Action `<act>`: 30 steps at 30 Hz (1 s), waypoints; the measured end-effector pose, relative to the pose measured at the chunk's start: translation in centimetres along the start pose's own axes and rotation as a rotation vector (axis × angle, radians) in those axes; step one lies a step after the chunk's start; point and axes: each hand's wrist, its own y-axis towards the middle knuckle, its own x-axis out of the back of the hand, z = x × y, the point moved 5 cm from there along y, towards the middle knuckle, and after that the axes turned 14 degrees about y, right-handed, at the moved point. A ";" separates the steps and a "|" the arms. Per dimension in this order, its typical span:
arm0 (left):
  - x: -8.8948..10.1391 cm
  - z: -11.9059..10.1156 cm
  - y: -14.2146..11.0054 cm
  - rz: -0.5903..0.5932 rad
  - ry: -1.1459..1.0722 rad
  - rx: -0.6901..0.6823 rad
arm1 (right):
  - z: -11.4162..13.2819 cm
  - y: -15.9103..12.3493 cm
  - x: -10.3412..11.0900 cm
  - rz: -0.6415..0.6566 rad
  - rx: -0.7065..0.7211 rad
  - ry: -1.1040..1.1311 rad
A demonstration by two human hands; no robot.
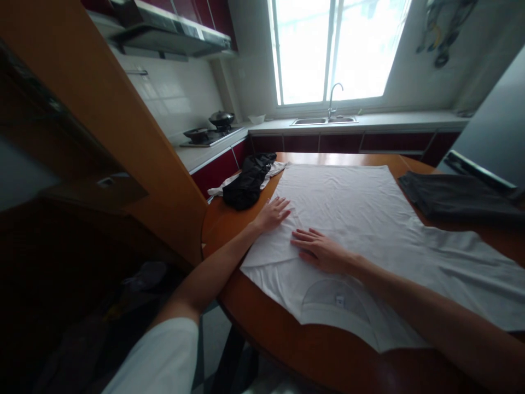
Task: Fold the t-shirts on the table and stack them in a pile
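A white T-shirt [348, 202] lies spread on the wooden table [279, 350], its neckline with a small label toward me and its hem toward the window. One sleeve stretches out to the right; at the left the sleeve looks folded in over the body, though I cannot make out its edge fully. Flat on the shirt's left edge rests my left hand [273, 214], fingers extended. My right hand [322, 250] lies palm down on the cloth above the neckline, with its fingers stretched toward the left. Neither hand grips anything. Slight wrinkles run across the fabric.
Dark and white crumpled clothes [250, 183] sit at the table's far left. Folded dark grey cloth [459, 197] lies on the right. Beyond are a counter with a sink [324, 121], a stove [211, 137] with pans, and a range hood [172, 38]. An orange-brown panel stands at left.
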 end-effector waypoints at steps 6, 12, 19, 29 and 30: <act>-0.5 -0.5 -0.1 0.071 0.007 -0.045 | -0.4 0.0 -0.2 0.016 -0.003 -0.008; -0.4 -0.4 0.1 0.051 -0.041 -0.050 | -0.4 0.0 -0.1 0.027 -0.008 -0.025; 1.9 -1.4 0.0 -0.060 -0.134 -0.127 | -0.2 0.1 0.0 0.030 -0.012 -0.016; -0.8 -2.4 -1.0 0.281 0.027 -0.198 | -0.2 0.2 -0.1 0.019 -0.030 -0.017; -0.7 -2.4 -1.0 0.295 0.035 -0.197 | -0.2 0.2 -0.1 0.018 -0.027 -0.014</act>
